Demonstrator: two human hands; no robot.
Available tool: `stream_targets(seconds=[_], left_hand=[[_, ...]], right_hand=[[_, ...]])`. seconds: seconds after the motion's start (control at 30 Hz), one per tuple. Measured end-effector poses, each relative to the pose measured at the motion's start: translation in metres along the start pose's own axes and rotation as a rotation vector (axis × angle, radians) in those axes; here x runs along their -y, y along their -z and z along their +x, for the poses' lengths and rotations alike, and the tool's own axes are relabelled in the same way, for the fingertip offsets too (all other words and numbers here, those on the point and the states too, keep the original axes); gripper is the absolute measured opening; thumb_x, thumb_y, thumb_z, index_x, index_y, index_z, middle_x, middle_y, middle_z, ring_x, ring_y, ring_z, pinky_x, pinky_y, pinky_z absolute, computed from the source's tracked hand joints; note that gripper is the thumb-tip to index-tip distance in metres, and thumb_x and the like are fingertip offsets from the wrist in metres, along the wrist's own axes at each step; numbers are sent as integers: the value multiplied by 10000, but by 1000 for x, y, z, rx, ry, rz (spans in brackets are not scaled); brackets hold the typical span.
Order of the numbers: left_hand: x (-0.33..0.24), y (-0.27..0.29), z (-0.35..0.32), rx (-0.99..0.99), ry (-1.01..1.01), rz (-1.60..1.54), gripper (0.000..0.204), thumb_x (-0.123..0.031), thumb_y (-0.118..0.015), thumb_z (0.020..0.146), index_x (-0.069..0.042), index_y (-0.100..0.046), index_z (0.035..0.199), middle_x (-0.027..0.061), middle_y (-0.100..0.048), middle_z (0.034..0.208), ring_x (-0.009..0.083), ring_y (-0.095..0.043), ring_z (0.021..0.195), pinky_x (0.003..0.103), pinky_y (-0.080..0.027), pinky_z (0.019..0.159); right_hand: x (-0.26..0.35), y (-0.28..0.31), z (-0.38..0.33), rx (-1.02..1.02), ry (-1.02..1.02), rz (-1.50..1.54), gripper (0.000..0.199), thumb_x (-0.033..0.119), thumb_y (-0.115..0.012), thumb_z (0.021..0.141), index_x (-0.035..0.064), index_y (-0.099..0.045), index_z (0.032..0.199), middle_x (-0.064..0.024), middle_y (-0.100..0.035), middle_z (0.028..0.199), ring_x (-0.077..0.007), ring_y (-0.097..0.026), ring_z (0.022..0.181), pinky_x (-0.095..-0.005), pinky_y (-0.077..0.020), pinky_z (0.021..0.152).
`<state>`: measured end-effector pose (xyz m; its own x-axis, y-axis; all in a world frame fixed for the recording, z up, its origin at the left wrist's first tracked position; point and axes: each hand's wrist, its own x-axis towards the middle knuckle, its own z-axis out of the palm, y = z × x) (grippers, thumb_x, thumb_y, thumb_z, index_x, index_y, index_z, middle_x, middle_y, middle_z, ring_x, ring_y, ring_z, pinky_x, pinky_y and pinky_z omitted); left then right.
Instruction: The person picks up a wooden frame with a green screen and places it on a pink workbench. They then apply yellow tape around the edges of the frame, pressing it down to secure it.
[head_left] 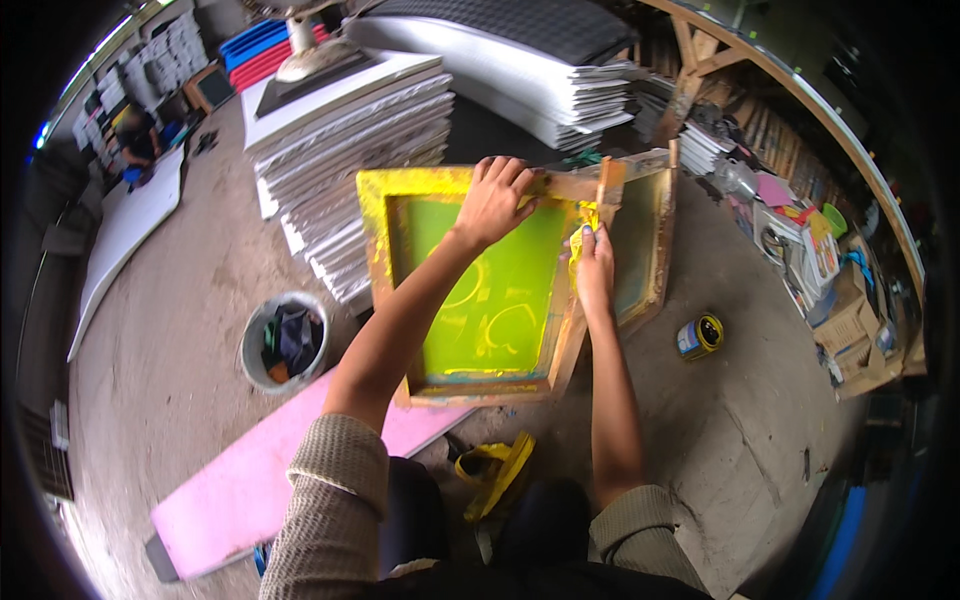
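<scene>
A wooden screen-printing frame (376, 255) with yellow-green mesh stands tilted up in front of me, its top rail smeared yellow. My left hand (493, 200) grips the top rail, fingers bent over the far side. My right hand (594, 265) pinches a yellow-stained rag (576, 245) against the frame's right side, near the upper corner. Directly behind that corner leans a second wooden frame (660, 235) with darker mesh. Faint yellow curved marks show on the green mesh.
Tall stacks of white sheets (350, 150) rise behind the frame. A bucket of cloths (250, 345) and a pink board (240, 480) lie left. An ink can (700, 337) stands right; a yellow-smeared tub (482, 462) sits by my legs. Another person (138, 140) is far left.
</scene>
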<state>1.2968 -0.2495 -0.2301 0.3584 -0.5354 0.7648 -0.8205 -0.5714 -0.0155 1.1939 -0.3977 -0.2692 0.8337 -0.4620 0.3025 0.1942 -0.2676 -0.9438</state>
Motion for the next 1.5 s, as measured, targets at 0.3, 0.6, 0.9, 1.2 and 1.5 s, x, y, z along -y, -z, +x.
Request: stream_targets(seconds=[0.3,0.6,0.9,1.2,1.5], left_hand=[[-50,85,-193,380,818,-971,623,-423,-517,885,-40,-323,1336,173,-544,1105,210,-538,954,342,-402,866],[-66,131,-326,281,840,-647,232,-122,-588,836,-17,-577,1043,104,-639,957,197,-641,853,310,-495,763],[-120,73,-426,455,486,-648,244,-140,-650,759,-66,-599,986,101,-607,1038,252,-590,954,355,-501,780],[-157,98,-487,1042,249,79,264,-256,-616,751,-114,-565,968,71,-550,1027,202,-466,1056,381,-355,892],[-146,104,-475,1053,330,-56,423,-324,-668,711,-78,-534,1028,73,-559,945,216,-498,984,373,-427,777]], right_hand=[[32,-78,-112,451,-382,673,262,193,-462,936,34,-545,1128,-27,-583,1076,-96,-512,1001,-303,-388,867],[-47,-99,-187,663,0,-148,301,128,-601,824,16,-590,1103,-150,-618,948,-195,-601,841,-292,-459,725],[-142,-27,-246,912,-40,-922,521,-4,-551,736,-28,-419,1239,-269,-377,1194,-381,-475,1084,-415,-413,892],[-163,-53,-290,839,194,-780,564,45,-537,785,-29,-330,1305,-276,-284,1266,-435,-419,1127,-439,-392,934],[-157,-98,-306,1104,207,-517,367,39,-552,797,10,-488,1157,-196,-432,1137,-367,-495,1027,-404,-434,873]])
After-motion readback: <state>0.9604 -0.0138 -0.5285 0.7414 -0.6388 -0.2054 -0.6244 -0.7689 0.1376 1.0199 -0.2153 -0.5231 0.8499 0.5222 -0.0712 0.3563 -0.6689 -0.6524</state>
